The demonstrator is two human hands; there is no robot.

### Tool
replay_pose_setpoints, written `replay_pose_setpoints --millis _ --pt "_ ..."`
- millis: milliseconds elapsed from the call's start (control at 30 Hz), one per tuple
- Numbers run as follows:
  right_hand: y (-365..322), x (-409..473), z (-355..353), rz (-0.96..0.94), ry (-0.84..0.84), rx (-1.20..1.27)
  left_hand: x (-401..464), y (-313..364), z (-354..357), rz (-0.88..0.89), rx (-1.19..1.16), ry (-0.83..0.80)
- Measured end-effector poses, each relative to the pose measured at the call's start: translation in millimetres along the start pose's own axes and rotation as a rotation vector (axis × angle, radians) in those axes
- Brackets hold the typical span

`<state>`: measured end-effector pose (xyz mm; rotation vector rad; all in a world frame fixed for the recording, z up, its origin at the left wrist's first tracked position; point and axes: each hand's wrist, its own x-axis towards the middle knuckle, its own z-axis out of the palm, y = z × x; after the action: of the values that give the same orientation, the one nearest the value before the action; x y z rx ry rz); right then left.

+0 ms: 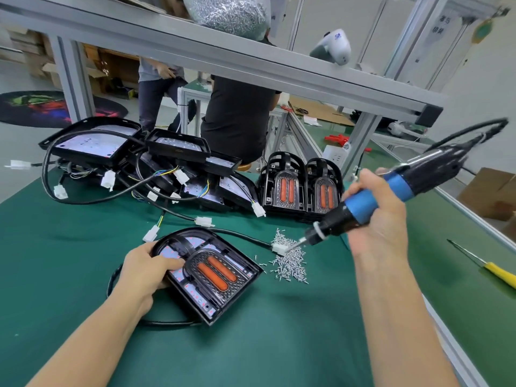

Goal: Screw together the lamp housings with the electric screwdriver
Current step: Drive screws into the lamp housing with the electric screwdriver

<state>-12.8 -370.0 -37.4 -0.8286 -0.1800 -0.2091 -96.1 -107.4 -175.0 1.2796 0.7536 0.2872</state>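
Note:
A black lamp housing point(212, 277) with two orange lenses lies on the green mat in front of me. My left hand point(145, 272) grips its left edge, thumb across the top. My right hand point(377, 219) grips the blue-and-black electric screwdriver point(363, 205). The driver is tilted, and its bit tip reaches down into the pile of small silver screws point(290, 261), beside a white connector point(279, 248). The driver's black cord arcs away at upper right.
Stacked black housings with wires and white plugs point(139, 163) crowd the back left. Two assembled lamps point(301, 188) stand behind the screws. A yellow-handled screwdriver point(494, 270) lies at right. An aluminium frame bar point(251, 60) crosses overhead; two people are beyond the table.

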Motion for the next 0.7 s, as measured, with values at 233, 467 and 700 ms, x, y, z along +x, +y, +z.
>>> replay_pose_setpoints --millis 233,467,700 --pt "-20.0 3.2 -50.5 0.145 0.167 0.043 -13.6 -13.2 4.4 0.212 0.31 0.232" --pt "-25.0 0.4 -70.2 0.093 0.29 0.139 -30.3 -13.3 5.3 0.315 0.785 0.313" --pt "-18.9 1.2 -66.7 0.095 0.301 0.007 -65.2 30.5 31.5 0.934 0.716 0.209"
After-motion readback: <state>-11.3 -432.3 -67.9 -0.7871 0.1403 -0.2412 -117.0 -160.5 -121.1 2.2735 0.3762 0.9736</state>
